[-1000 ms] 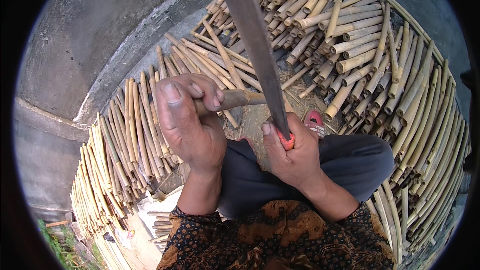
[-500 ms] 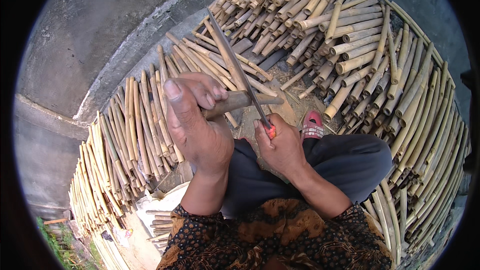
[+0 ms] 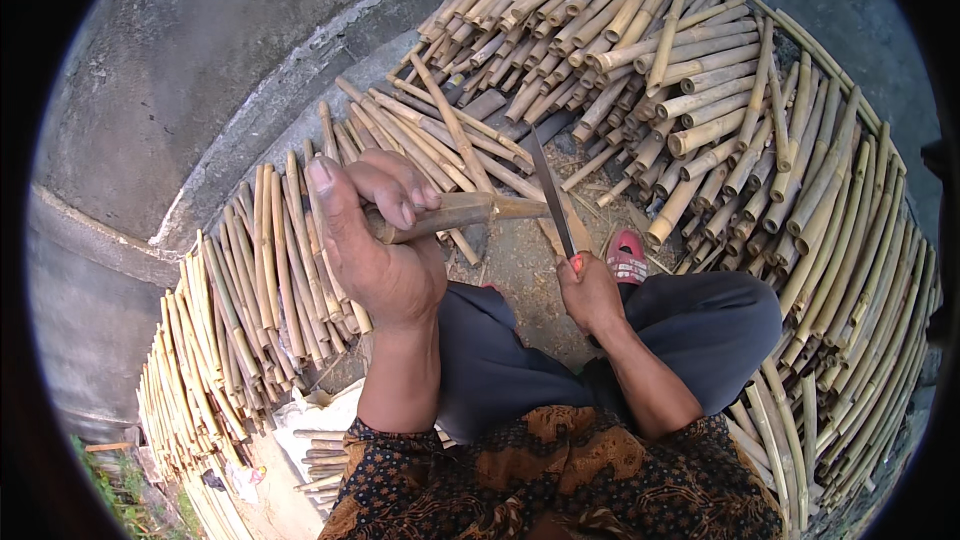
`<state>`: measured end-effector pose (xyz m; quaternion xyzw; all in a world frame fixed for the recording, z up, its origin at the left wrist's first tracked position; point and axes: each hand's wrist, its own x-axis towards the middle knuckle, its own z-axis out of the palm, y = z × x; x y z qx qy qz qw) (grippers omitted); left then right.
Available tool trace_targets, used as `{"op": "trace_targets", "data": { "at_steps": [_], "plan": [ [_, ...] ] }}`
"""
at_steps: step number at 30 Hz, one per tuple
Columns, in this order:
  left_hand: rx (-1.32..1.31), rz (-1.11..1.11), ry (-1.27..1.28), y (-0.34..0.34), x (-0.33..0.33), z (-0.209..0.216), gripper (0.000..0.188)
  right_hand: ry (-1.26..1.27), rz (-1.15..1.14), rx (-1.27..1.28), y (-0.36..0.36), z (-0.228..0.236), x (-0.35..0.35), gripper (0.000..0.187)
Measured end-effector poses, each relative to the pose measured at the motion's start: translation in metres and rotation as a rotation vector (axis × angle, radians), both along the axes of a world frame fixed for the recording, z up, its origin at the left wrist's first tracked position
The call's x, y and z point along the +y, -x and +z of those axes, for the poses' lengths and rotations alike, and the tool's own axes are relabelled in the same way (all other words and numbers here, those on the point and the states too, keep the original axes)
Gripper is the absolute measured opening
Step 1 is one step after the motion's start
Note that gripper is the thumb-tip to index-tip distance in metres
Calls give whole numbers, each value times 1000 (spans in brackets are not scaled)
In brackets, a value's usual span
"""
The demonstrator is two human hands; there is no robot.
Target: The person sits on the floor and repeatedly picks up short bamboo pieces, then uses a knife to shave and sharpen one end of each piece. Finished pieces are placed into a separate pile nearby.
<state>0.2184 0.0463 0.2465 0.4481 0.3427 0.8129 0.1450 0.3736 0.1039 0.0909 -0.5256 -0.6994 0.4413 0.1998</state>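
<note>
Shifted rightward since the earlier frame: right hand (image 3: 592, 295), closed on the handle (image 3: 576, 263) of a knife (image 3: 551, 185), blade at the right end of a bamboo piece (image 3: 460, 212); contact unconfirmed. Left hand (image 3: 385, 250) is clamped round its left end above the ground (image 3: 520, 265), forearm (image 3: 402, 375) near upright. Trimming the right end appears in hand; another stroke calls for steady left-hand support. Bamboo stacks (image 3: 715, 128) lie beyond.

No readable text anywhere
</note>
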Motion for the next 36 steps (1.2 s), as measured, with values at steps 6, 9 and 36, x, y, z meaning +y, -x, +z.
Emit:
{"op": "trace_targets", "data": {
  "at_steps": [6,9,36],
  "plan": [
    [-133,-5,-32,8,6,-4,50,-157,84,519,-13,49,-32,31],
    [-131,-9,-39,2,8,-3,49,-243,144,376,3,63,-22,30],
    [-57,-11,-28,0,5,-7,59,-25,161,252,-7,70,-12,27]
  ]
}}
